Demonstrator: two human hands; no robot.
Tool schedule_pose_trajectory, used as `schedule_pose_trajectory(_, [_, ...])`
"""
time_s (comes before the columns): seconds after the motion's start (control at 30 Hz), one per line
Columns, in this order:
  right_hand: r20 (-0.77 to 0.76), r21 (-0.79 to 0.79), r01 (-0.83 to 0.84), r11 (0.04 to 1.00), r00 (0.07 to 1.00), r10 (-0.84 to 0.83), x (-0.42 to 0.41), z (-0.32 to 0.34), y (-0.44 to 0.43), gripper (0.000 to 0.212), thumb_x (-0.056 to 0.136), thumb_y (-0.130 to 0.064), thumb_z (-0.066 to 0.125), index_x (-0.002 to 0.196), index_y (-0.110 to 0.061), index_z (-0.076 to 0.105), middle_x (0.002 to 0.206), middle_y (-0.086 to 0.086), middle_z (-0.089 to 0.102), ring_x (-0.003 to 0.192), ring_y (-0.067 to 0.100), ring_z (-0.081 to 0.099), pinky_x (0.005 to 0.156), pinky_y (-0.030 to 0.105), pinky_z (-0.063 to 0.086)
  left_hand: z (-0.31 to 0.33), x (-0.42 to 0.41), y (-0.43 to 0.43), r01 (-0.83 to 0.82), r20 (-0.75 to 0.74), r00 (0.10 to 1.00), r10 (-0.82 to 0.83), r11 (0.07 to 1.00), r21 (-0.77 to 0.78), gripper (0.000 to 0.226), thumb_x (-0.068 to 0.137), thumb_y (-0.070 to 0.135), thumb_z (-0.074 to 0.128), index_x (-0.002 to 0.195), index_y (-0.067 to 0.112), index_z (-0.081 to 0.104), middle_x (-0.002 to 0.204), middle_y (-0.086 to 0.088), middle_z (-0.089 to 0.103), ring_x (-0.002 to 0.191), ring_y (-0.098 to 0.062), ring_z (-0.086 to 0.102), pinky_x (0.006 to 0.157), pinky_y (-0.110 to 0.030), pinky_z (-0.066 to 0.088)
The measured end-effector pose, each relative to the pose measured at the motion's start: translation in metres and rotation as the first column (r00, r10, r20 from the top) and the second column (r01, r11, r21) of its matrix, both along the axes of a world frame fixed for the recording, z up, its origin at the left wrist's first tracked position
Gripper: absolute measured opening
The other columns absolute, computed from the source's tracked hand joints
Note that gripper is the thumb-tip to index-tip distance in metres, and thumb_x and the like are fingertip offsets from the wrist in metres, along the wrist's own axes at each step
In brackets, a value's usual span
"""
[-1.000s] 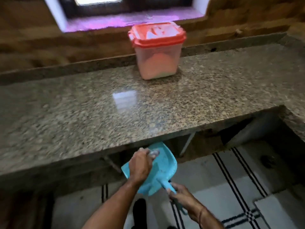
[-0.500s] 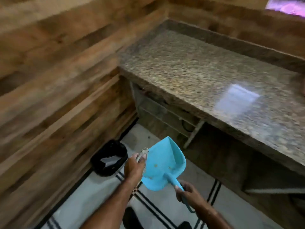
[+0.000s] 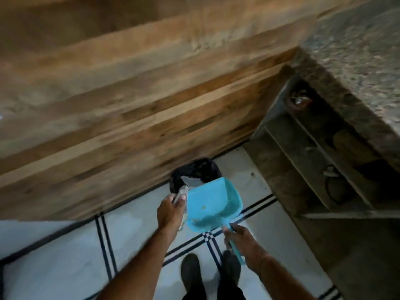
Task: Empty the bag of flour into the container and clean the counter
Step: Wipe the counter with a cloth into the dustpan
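I'm gripping the handle of the blue dustpan point(image 3: 213, 201) in my right hand point(image 3: 242, 241), holding it over the near edge of the black bin point(image 3: 194, 169) by the far wall point(image 3: 129, 94) so the bits go inside; my left hand point(image 3: 170, 212) is pinching some thin grey thing point(image 3: 181, 193), too blurry to name; the counter point(image 3: 357, 50) is up on the right.

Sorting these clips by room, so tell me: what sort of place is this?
Most likely a home kitchen: a speckled stone counter with open shelves underneath, a tiled floor, and a black bin by the wooden wall.
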State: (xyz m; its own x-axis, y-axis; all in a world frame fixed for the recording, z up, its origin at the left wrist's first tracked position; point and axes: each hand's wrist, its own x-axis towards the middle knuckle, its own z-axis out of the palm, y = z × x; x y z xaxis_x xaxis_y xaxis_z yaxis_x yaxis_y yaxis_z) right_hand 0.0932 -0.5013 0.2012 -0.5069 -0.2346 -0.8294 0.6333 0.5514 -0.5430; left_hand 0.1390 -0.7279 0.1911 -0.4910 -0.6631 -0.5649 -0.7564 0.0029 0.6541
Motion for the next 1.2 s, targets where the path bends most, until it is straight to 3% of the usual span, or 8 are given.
schedule_pose_trajectory(0.17, [0.095, 0.049, -0.03, 0.998, 0.995, 0.025, -0.06, -0.106, -0.065, 0.027, 0.105, -0.024, 0.054, 0.081, -0.013, 0.058, 0.061, 0.003, 0.053, 0.048, 0.013, 0.044, 0.05, 0.023, 0.036, -0.059, -0.048, -0.027, -0.089, -0.028, 0.996, 0.09, 0.995, 0.037, 0.022, 0.097, 0.035, 0.066, 0.099, 0.013, 0.067, 0.095, -0.008, 0.07, 0.097, -0.03, 0.069, 0.079, -0.035, 0.05])
schedule_pose_trajectory(0.3, [0.11, 0.072, 0.018, 0.997, 0.994, -0.026, -0.101, -0.19, -0.114, 0.019, 0.102, -0.026, 0.056, 0.086, -0.017, 0.056, 0.065, 0.003, 0.05, 0.052, 0.014, 0.043, 0.057, 0.026, 0.041, -0.134, -0.074, -0.04, -0.181, -0.046, 0.982, 0.185, 0.981, 0.076, 0.025, 0.099, 0.033, 0.064, 0.109, 0.01, 0.067, 0.102, -0.004, 0.067, 0.095, -0.021, 0.062, 0.077, -0.026, 0.04])
schedule_pose_trajectory(0.43, [0.155, 0.135, 0.017, 0.991, 0.987, -0.038, -0.112, -0.236, -0.121, 0.008, 0.1, -0.026, 0.055, 0.096, -0.019, 0.055, 0.065, 0.001, 0.048, 0.054, 0.014, 0.042, 0.058, 0.028, 0.045, -0.184, -0.087, -0.047, -0.264, -0.04, 0.962, 0.271, 0.956, 0.132, 0.018, 0.098, 0.034, 0.064, 0.097, 0.016, 0.065, 0.096, -0.005, 0.069, 0.091, -0.026, 0.065, 0.073, -0.027, 0.043])
schedule_pose_trajectory(0.6, [-0.075, -0.01, 0.016, 1.0, 0.997, -0.016, -0.093, -0.259, -0.098, 0.017, 0.102, -0.028, 0.06, 0.101, -0.013, 0.067, 0.063, -0.005, 0.051, 0.052, 0.007, 0.046, 0.05, 0.023, 0.04, -0.209, -0.092, -0.053, -0.369, -0.018, 0.925, 0.379, 0.911, 0.184, 0.022, 0.1, 0.028, 0.063, 0.1, 0.007, 0.069, 0.084, -0.005, 0.067, 0.075, -0.02, 0.062, 0.052, -0.02, 0.046])
schedule_pose_trajectory(0.8, [-0.15, -0.149, 0.005, 0.989, 0.988, -0.027, -0.113, -0.297, -0.124, 0.011, 0.103, -0.015, 0.058, 0.111, -0.015, 0.066, 0.077, -0.002, 0.059, 0.064, 0.009, 0.052, 0.054, 0.017, 0.048, -0.239, -0.1, -0.065, -0.475, -0.046, 0.858, 0.512, 0.824, 0.307, 0.024, 0.1, 0.03, 0.063, 0.107, 0.008, 0.07, 0.098, -0.009, 0.072, 0.085, -0.023, 0.067, 0.079, -0.036, 0.058])
schedule_pose_trajectory(0.93, [-0.271, 0.051, -0.116, 0.992, 0.954, 0.125, -0.117, -0.354, -0.136, 0.02, 0.092, -0.028, 0.066, 0.109, -0.022, 0.076, 0.101, 0.01, 0.068, 0.087, 0.021, 0.062, 0.079, 0.033, 0.052, -0.256, -0.1, -0.068, -0.488, -0.066, 0.829, 0.556, 0.775, 0.402, 0.015, 0.102, 0.029, 0.063, 0.102, 0.015, 0.069, 0.096, -0.004, 0.073, 0.082, -0.018, 0.07, 0.067, -0.025, 0.055])
schedule_pose_trajectory(1.07, [-0.257, 0.229, -0.211, 0.95, 0.928, 0.268, -0.121, -0.422, -0.129, 0.074, 0.067, -0.059, 0.05, 0.125, -0.017, 0.068, 0.118, 0.02, 0.064, 0.1, 0.034, 0.067, 0.093, 0.045, 0.057, -0.264, -0.094, -0.066, -0.492, -0.046, 0.82, 0.57, 0.746, 0.449, 0.02, 0.103, 0.03, 0.06, 0.112, 0.014, 0.068, 0.104, -0.005, 0.074, 0.081, -0.015, 0.071, 0.05, -0.019, 0.055])
schedule_pose_trajectory(1.2, [-0.208, 0.354, -0.245, 0.903, 0.92, 0.331, -0.124, -0.364, -0.134, 0.056, 0.085, -0.039, 0.067, 0.136, -0.016, 0.06, 0.133, 0.023, 0.05, 0.118, 0.04, 0.057, 0.101, 0.044, 0.053, -0.247, -0.089, -0.058, -0.482, -0.021, 0.828, 0.561, 0.729, 0.486, 0.029, 0.104, 0.033, 0.058, 0.123, 0.012, 0.066, 0.114, -0.007, 0.073, 0.087, -0.019, 0.071, 0.05, -0.021, 0.054])
